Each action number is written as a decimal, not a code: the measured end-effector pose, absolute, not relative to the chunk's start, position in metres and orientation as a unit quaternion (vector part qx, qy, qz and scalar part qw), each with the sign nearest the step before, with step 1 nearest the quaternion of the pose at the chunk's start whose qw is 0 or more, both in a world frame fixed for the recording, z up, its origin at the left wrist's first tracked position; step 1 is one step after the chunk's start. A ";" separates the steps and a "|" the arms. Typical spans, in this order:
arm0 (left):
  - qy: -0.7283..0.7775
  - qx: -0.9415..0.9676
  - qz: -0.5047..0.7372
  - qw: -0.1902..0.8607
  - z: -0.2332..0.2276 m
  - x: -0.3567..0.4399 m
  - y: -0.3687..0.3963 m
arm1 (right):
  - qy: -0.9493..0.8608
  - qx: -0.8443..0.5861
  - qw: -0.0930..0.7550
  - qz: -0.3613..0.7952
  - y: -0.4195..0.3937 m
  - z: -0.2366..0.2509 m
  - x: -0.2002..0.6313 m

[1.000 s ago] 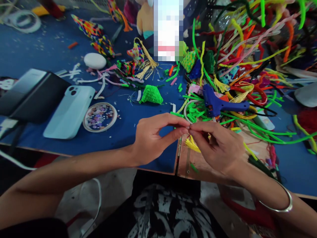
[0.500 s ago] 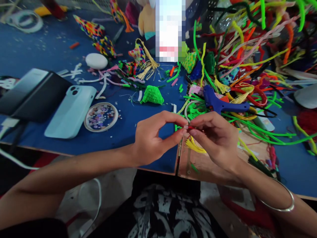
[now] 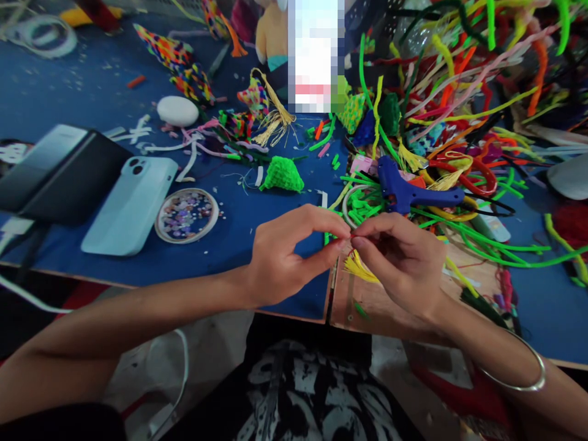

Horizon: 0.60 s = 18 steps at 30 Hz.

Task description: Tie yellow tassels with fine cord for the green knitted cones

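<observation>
My left hand (image 3: 291, 254) and my right hand (image 3: 404, 260) meet fingertip to fingertip above the table's front edge. Thumb and forefinger of each are closed in a pinch. Between them shows a tiny bit of a thin red strand (image 3: 353, 235); most of it is covered by the fingers, and whatever my left fingertips pinch is too small to make out. Just below the right fingers is a yellow tassel (image 3: 361, 267); whether it joins the strand I cannot tell. A blue glue gun (image 3: 413, 193) lies beyond my right hand, near cut green pipe cleaners (image 3: 365, 205).
Left of my hands are a round dish of beads (image 3: 187, 215), a light blue phone (image 3: 131, 205) and a dark folding stand (image 3: 68, 177). A green fuzzy piece (image 3: 282, 174) sits ahead. Tangled coloured pipe cleaners (image 3: 463, 92) fill the back right. A wooden board (image 3: 390, 312) lies under my right hand.
My fingertips have come closer together, so less of the red strand shows between them. My right hand has shifted very slightly; the things on the table stay put.
</observation>
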<state>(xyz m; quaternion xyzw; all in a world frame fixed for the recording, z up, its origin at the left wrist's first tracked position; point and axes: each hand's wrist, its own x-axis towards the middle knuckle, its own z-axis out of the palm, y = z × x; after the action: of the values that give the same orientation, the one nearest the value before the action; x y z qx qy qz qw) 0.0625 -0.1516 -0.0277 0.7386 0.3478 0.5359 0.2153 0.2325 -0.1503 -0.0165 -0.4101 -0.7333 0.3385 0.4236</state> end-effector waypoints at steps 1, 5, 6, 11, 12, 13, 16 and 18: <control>0.348 0.741 0.534 0.213 -0.027 0.063 -0.152 | -0.738 -0.407 0.423 0.332 -0.150 -0.016 0.233; 0.352 0.742 0.528 0.215 -0.028 0.064 -0.153 | -0.761 -0.401 0.417 0.295 -0.150 -0.015 0.233; 0.354 0.741 0.528 0.217 -0.028 0.064 -0.153 | -0.767 -0.400 0.415 0.283 -0.149 -0.014 0.233; 0.350 0.734 0.537 0.226 -0.032 0.064 -0.153 | -0.786 -0.392 0.411 0.245 -0.149 -0.012 0.232; 0.345 0.732 0.542 0.227 -0.033 0.064 -0.153 | -0.788 -0.392 0.410 0.240 -0.149 -0.012 0.232; 0.341 0.731 0.545 0.229 -0.033 0.064 -0.152 | -0.790 -0.392 0.408 0.236 -0.149 -0.012 0.232; 0.344 0.728 0.543 0.237 -0.034 0.064 -0.153 | -0.794 -0.396 0.401 0.231 -0.150 -0.012 0.233; 0.356 0.728 0.534 0.242 -0.033 0.065 -0.154 | -0.794 -0.394 0.401 0.229 -0.150 -0.012 0.233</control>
<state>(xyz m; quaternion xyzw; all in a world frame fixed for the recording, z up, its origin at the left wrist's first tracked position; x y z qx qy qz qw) 0.0645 -0.1537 -0.0333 0.7278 0.3563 0.5338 0.2417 0.2327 -0.1497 -0.0118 -0.3945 -0.7944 0.2293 0.4010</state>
